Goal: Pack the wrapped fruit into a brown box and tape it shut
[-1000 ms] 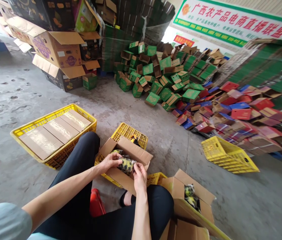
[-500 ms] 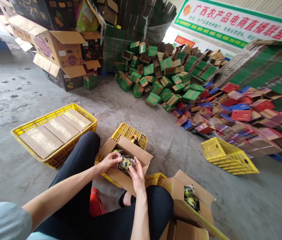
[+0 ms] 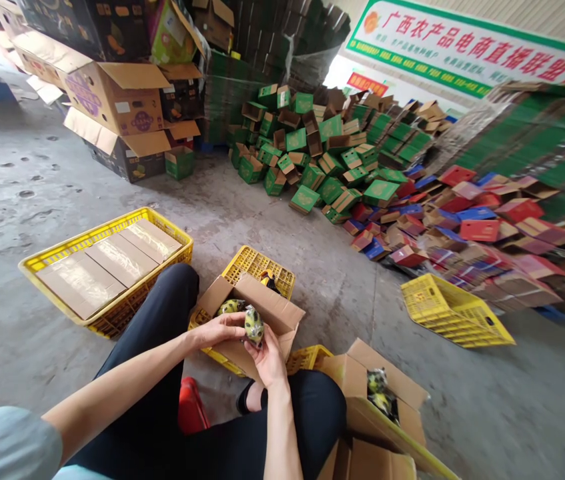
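Between my hands, above an open cardboard box (image 3: 262,300), is a yellow-green bundle with dark spots, a plastic-wrapped pack (image 3: 254,327); its contents I cannot make out. My left hand (image 3: 221,329) pinches its left side with the fingertips. From below and the right, my right hand (image 3: 267,359) closes around its lower end. A similar wrapped pack (image 3: 231,306) lies inside the box, just beyond my left fingers. The box rests on a yellow plastic crate (image 3: 227,363), in front of my knees.
To my left stands a yellow crate (image 3: 29,267) holding three taped cartons (image 3: 117,259). At my right knee, an open box (image 3: 357,373) contains more wrapped packs (image 3: 382,393). An empty-looking yellow crate (image 3: 455,313) lies further right. Piles of green boxes (image 3: 305,198) and red-blue boxes (image 3: 477,230) lie ahead.
The wrapped pack has turned from lying sideways to more upright between my hands. My right hand has shifted slightly lower beneath it. The pack inside the box shows more clearly.
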